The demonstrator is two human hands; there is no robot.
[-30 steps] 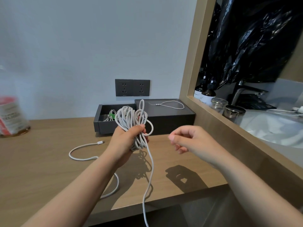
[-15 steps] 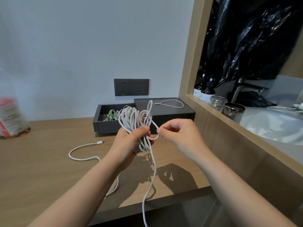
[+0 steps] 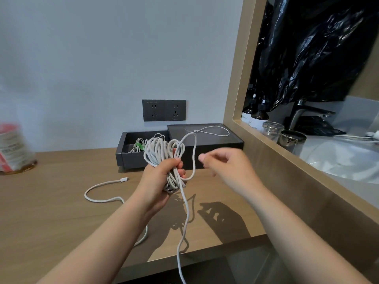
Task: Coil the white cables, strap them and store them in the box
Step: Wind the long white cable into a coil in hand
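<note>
Two hands are showing in front of the box [image 3: 131, 158]: one left hand [image 3: 160, 181] and one right hand [image 3: 227, 167]. One bundle of white cable [image 3: 159, 149] is sitting in the left hand. One plug [image 3: 124, 179] is lying on the worktop [image 3: 61, 201], left of the box. The box is standing in two parts, one tray and one lid [image 3: 217, 144]. One green strap [image 3: 139, 146] is showing inside; the cables there I cannot count. One thin cord [image 3: 217, 131] is lying on the lid. Two sockets [image 3: 153, 110] are sitting above the box. Right of the box, two dark bottles [image 3: 260, 116], two jars [image 3: 272, 128] and one tap [image 3: 305, 113] are standing, and one black bag [image 3: 307, 48] is hanging. Far left of the box, one red and white container [image 3: 14, 148] is standing.
</note>
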